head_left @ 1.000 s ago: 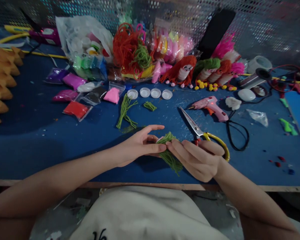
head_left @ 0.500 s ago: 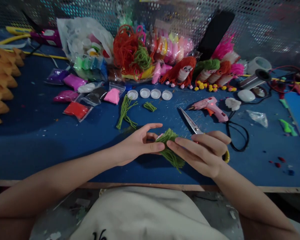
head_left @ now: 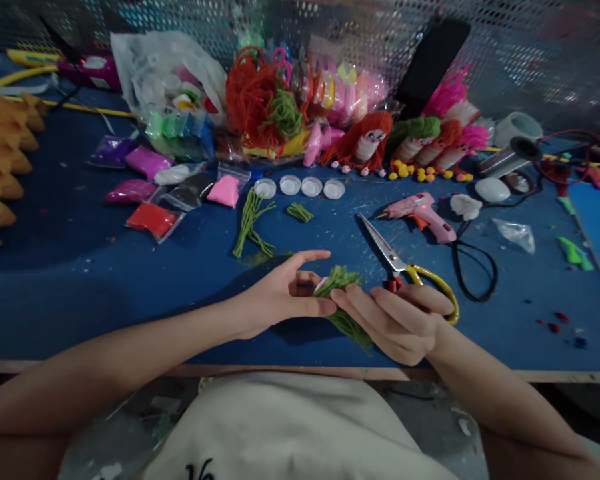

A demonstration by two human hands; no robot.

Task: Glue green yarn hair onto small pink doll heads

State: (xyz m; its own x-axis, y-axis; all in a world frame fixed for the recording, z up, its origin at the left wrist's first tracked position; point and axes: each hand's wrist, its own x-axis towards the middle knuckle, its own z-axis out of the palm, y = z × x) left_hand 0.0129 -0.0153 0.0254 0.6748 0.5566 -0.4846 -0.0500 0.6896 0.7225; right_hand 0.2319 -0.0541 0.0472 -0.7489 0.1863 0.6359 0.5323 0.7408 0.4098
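Note:
Both my hands meet over the near middle of the blue table (head_left: 80, 280). My left hand (head_left: 280, 297) pinches a small pink piece topped with green yarn (head_left: 341, 277) between thumb and fingers, index finger stretched out above. My right hand (head_left: 397, 320) has its fingers closed on the same green yarn, whose strands hang down below my fingers. Scissors with yellow handles (head_left: 405, 267) lie just behind my right hand.
A pink glue gun (head_left: 420, 213) with its black cable lies right of centre. Loose green yarn strands (head_left: 253, 223), several white lids (head_left: 300, 187) and clay packets (head_left: 153, 219) lie mid-table. Yarn-haired dolls (head_left: 367, 143), yarn piles and bags line the back. Orange shapes (head_left: 0, 167) sit at the left.
My right hand rose over the scissors, then came back down onto the yarn. The yarn bundle has shifted slightly under my fingers. My left hand has barely moved.

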